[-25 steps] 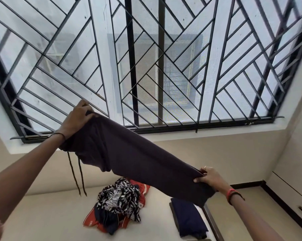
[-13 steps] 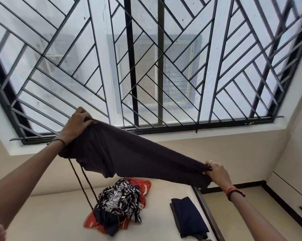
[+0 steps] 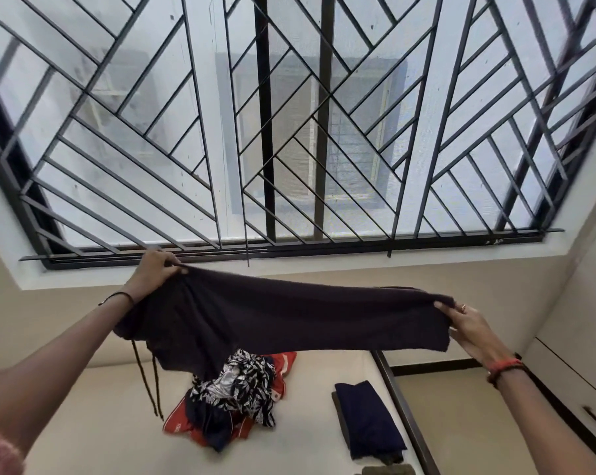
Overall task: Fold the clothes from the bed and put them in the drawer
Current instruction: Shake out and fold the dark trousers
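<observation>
A dark purple pair of trousers [image 3: 272,317] is stretched out in the air above the bed [image 3: 101,406]. My left hand [image 3: 156,270] grips its waist end, from which two drawstrings hang down. My right hand [image 3: 468,323] grips the leg end at the right. Below on the bed lies a heap of unfolded clothes [image 3: 235,395], black-and-white patterned, red and navy. A folded navy garment [image 3: 367,418] lies near the bed's right edge.
A large barred window [image 3: 289,125] fills the wall behind the bed. The bed's dark frame edge [image 3: 402,413] runs along the right. A white drawer unit with a dark handle [image 3: 594,416] stands at the far right, across a strip of floor.
My left hand has dropped lower and my right hand has risen and moved right, so the trousers now hang nearly level and pulled taut.
</observation>
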Demonstrator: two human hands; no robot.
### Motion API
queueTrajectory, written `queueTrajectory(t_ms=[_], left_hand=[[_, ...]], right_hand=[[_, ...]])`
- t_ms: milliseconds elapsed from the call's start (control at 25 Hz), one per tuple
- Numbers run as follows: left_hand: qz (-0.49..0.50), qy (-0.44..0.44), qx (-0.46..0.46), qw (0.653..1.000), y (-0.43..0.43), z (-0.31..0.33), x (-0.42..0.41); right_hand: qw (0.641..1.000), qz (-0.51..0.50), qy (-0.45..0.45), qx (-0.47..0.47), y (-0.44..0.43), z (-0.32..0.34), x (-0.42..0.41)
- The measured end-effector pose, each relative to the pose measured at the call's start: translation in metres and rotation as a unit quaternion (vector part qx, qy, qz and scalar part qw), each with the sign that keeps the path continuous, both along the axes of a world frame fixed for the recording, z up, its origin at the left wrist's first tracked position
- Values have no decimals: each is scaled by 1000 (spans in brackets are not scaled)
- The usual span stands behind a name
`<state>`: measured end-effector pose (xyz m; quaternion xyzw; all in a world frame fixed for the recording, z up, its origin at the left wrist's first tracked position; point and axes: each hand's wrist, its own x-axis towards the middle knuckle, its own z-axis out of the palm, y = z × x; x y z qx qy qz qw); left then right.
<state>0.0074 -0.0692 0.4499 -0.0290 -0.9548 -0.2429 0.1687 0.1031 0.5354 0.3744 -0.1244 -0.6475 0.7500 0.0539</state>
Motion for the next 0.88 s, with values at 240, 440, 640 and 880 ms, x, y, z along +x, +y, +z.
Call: queueTrajectory(t_ms=[240,440,640,880], left_hand=[[-2,-53,53,997,9,-17,-5],[-1,-153,242,958,54,-30,19],[-52,-289,434,852,121,-26,41],[-48,-349,513,783,193,-35,66]], right_hand=[[923,-108,60,366,-19,25,-32],[904,-39,-20,425,-59,31,-51],[924,115,-64,358,-82,38,-50],[925,227,-4,305,-139,37,-21]])
